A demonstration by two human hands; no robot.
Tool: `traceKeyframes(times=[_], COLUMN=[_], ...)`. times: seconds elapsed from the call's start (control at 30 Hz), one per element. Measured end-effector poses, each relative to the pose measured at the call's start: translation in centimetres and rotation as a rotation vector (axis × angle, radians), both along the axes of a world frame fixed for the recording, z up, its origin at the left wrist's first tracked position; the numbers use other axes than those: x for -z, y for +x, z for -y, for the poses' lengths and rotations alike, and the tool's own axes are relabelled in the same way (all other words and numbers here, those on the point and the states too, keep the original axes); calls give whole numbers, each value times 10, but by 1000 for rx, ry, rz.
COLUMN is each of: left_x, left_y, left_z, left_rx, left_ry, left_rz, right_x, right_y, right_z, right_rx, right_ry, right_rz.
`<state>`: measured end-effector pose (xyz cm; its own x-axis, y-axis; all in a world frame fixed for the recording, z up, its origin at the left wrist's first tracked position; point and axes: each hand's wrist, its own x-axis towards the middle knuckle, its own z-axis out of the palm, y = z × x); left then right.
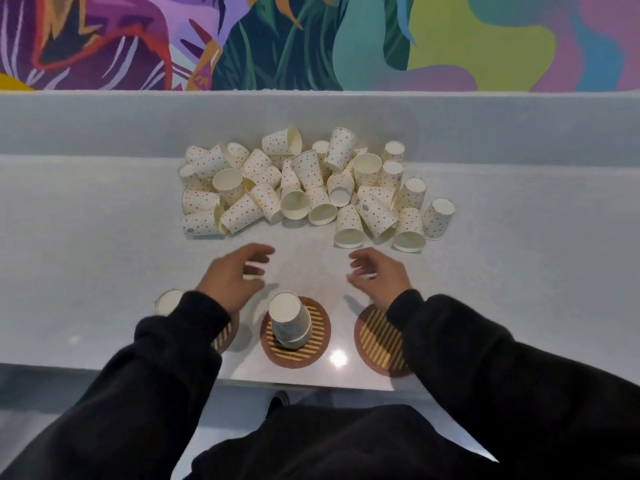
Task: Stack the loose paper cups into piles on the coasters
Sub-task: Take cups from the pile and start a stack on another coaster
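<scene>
Both hands hover over the table (104,258), between the cup heap and the coasters. Left hand (232,275) is released, fingers loosely curled and spread, holding nothing; its fingertips are motion-blurred. Right hand (384,275) is the same: relaxed, empty, palm facing inward toward the other hand. Neither hand touches a cup. The heap (311,188) of loose dotted paper cups sits at the far-middle of the table, most lying on their sides and some mouth-down, jumbled against each other. Three round striped coasters line the near edge. Middle coaster (320,329) carries a short stack (289,320) of cups, mouth-down, leaning a little to the left. Right coaster (377,337) is bare, its right part covered by the right sleeve (467,341). Left coaster (221,337) shows only a sliver beside the left sleeve (173,358). Another cup (169,301) pokes out just left of that sleeve, base up; can't tell if it stands on the left coaster. A colourful mural (311,39) is on the wall behind the table.
</scene>
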<state>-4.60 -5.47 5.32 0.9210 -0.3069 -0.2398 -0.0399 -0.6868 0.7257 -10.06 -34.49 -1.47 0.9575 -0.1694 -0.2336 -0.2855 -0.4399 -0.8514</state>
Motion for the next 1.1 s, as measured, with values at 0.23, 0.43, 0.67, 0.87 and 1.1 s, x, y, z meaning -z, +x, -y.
traceKeyframes(times=[0.23,0.43,0.67,0.87,1.1], left_x=[-43,0,36,28,7], left_y=[78,113,115,107,111], left_z=[89,165,177,167,134], left_rx=[177,530,581,492,392], left_ry=[65,434,713,850,770], left_rz=[134,97,160,35,-171], right_x=[-44,-59,-38,-31,-7], right_y=[63,93,108,108,94], right_z=[48,47,40,27,28], right_rx=[124,-18,-110,-202,-219], right_ry=[-300,-646,-758,-556,-443], right_rz=[88,-125,-234,-267,-258])
